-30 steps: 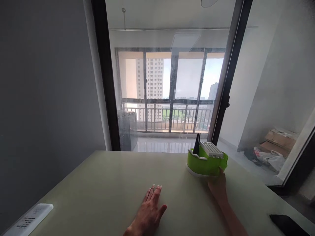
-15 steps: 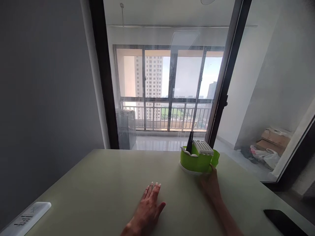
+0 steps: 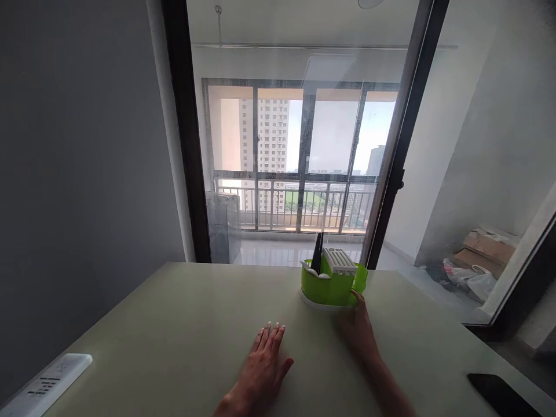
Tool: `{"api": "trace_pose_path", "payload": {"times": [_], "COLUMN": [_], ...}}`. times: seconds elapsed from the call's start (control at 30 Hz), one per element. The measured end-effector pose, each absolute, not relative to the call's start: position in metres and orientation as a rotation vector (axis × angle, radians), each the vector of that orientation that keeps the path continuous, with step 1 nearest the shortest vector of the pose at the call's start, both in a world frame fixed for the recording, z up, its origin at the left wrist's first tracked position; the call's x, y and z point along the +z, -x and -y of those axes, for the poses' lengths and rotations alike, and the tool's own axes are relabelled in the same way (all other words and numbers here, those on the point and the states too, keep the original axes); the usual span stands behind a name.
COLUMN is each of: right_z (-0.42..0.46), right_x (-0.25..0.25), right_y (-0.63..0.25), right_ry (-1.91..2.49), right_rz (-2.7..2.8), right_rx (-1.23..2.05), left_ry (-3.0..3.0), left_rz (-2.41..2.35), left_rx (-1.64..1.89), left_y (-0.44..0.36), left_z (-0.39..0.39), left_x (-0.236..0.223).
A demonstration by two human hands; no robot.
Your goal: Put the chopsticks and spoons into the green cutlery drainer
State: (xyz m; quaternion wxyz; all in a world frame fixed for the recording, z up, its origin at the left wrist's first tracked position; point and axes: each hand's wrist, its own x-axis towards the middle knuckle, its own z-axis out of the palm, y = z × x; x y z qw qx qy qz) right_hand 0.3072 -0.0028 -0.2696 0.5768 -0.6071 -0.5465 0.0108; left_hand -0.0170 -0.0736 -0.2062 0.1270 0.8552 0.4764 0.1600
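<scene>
A green plastic holder (image 3: 330,286) with a white slotted insert and a dark blade-like piece standing in it sits on the pale green table (image 3: 174,324), toward its far side. My right hand (image 3: 357,331) reaches forward and grips the holder's near right edge. Palm down, my left hand (image 3: 263,370) lies flat on the table nearer to me, fingers stretched out, holding nothing.
A white remote control (image 3: 46,385) lies at the table's near left edge. A black phone (image 3: 499,394) lies at the near right edge. Behind the table is a glass sliding door onto a balcony; cardboard boxes and bags (image 3: 478,258) lie on the floor at right.
My right hand has slid the green holder leftward across the table, toward the middle. My left hand has stayed flat in place.
</scene>
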Motion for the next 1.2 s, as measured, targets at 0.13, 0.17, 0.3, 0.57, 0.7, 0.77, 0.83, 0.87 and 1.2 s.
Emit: {"api": "trace_pose_path", "payload": {"times": [0.13, 0.17, 0.3, 0.57, 0.7, 0.77, 0.83, 0.87, 1.2], "right_z": [0.010, 0.011, 0.014, 0.020, 0.023, 0.024, 0.025, 0.025, 0.027], "right_x": [-0.262, -0.260, -0.256, -0.249, -0.247, -0.247, -0.246, -0.246, -0.241], "right_y": [-0.300, -0.298, -0.291, -0.277, -0.269, -0.265, -0.261, -0.260, -0.255], "right_ry": [1.450, 1.455, 1.459, 1.457, 1.416, 1.385, 1.355, 1.342, 1.187], "right_rz": [1.308, 1.308, 1.302, 1.308, 1.326, 1.339, 1.345, 1.347, 1.365], "right_rx": [0.141, 0.160, 0.197, 0.217, 0.218, 0.213, 0.199, 0.191, 0.102], "left_ry": [-2.471, -2.468, -2.486, -2.497, -2.471, -2.443, -2.411, -2.392, -2.179], "left_rz": [-1.395, -1.400, -1.403, -1.387, -1.411, -1.427, -1.448, -1.465, -1.709], "left_rx": [0.459, 0.442, 0.409, 0.485, 0.485, 0.520, 0.564, 0.584, 0.798], "left_y": [0.017, 0.017, 0.017, 0.016, 0.014, 0.012, 0.011, 0.011, 0.012], "left_z": [0.074, 0.074, 0.074, 0.074, 0.078, 0.079, 0.079, 0.079, 0.077], "left_x": [-0.206, -0.206, -0.208, -0.212, -0.205, -0.204, -0.206, -0.207, -0.209]}}
